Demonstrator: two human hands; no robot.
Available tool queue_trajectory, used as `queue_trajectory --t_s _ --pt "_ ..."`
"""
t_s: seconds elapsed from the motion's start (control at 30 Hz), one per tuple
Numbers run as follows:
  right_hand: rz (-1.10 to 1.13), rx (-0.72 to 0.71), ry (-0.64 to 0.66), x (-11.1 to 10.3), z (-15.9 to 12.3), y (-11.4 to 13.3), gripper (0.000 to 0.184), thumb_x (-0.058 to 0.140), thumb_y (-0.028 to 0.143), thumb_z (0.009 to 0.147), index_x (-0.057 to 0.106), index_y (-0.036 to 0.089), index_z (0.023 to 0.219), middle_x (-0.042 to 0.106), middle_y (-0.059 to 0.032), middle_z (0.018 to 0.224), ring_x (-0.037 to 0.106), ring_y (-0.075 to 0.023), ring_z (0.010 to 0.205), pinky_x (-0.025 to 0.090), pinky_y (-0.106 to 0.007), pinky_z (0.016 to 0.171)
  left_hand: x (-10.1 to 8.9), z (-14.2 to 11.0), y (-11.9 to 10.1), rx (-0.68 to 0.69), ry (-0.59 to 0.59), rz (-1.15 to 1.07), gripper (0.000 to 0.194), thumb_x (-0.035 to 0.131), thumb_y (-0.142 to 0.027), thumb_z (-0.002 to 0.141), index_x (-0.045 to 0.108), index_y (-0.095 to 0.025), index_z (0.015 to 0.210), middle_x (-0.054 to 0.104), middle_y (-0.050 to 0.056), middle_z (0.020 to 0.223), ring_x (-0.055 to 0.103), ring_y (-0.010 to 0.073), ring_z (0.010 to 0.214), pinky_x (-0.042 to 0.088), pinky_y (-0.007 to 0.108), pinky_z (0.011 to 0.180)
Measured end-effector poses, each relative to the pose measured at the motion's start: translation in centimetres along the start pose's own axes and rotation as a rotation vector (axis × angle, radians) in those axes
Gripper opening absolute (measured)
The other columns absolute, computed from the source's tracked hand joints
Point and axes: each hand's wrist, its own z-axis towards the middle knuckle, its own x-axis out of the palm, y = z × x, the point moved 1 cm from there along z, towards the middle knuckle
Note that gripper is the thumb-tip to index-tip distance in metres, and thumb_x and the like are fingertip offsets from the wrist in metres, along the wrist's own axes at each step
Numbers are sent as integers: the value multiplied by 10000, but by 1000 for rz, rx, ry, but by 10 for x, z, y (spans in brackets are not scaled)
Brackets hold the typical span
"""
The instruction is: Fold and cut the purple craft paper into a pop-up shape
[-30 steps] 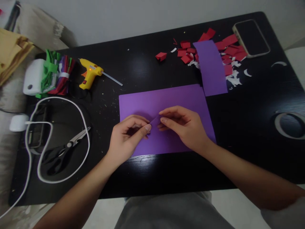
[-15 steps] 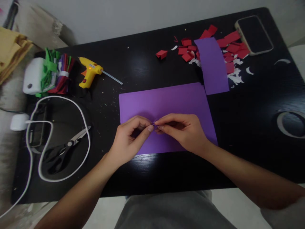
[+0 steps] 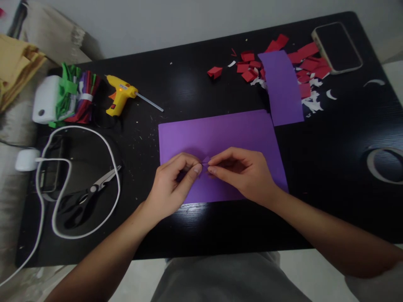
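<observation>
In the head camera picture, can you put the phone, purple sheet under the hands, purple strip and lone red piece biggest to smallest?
1. Purple sheet, even partly covered
2. Purple strip
3. Phone
4. Lone red piece

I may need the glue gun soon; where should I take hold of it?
Probably by its handle, coming from the near side: the glue gun lies on its side, handle slanting toward you, with its nozzle pointing away, up and left.
</observation>
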Motion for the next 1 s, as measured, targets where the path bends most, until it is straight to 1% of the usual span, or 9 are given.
queue_trajectory --t_s 0.17,0.27,0.43,0.53,0.63,0.73,0.83,0.93,1.0 --pt "30 35 -26 0 0 -2 260 943 293 756 794 232 959 832 -13 889 810 -189 815 695 -368 870 1 -1 -1 -68 -18 -75 125 640 -265 1025 674 -194 927 694 20 809 630 132 698 502 272 644" --pt "18 25 -13 0 0 -1 230 928 289 782 805 233 968 834 -10 877 816 -191 816 699 -367 866 2 -1 -1 -96 -18 -87 123 647 -287 1025 675 -195 949 695 12 785 610 120 660 490 258 617" --pt "-11 -45 -12 2 0 -1 178 909 244 810 815 247 960 835 7 870 816 -174 815 700 -328 840 3 -2 0 -122 -14 -111 167 659 -331 1023 682 -184 947 716 32 824 635 131 710 499 260 654" --pt "-32 -89 -7 1 1 -3 175 903 224 817 817 249 968 825 11 869 805 -160 802 693 -302 826 2 -2 0 -188 5 -172 189 647 -354 1030 678 -182 959 702 23 810 602 120 683 482 252 641" --pt "-90 -139 -10 -1 1 -4 184 891 220 827 820 250 995 808 -28 1025 791 -180 951 682 -299 856 1 0 -2 -251 13 -257 207 653 -366 1024 689 -182 937 709 31 844 616 133 739 492 258 687" --pt "-109 -179 32 -2 2 -3 193 866 220 850 819 251 1035 755 -61 1215 733 -213 1166 645 -329 978 -1 4 -5 -241 13 -334 185 673 -340 1009 706 -192 904 729 48 949 651 161 878 517 276 805" --pt "-93 -151 60 -2 2 -1 158 860 222 860 812 248 1008 787 -35 1089 748 -192 1087 625 -331 994 -2 5 -5 -228 9 -391 156 695 -315 992 717 -200 888 729 45 987 652 169 939 518 285 883" --pt "-85 -96 44 -1 2 0 151 878 219 839 809 241 971 809 -7 964 767 -169 946 638 -302 902 -2 5 -4 -266 5 -389 167 719 -342 975 727 -198 891 688 23 863 596 139 784 495 255 744" --pt "-69 -80 48 -1 3 1 136 875 211 838 812 233 957 816 -5 946 771 -166 928 638 -300 888 -1 4 -3 -293 14 -386 178 722 -369 972 739 -198 923 630 -3 761 518 114 663 436 238 624"
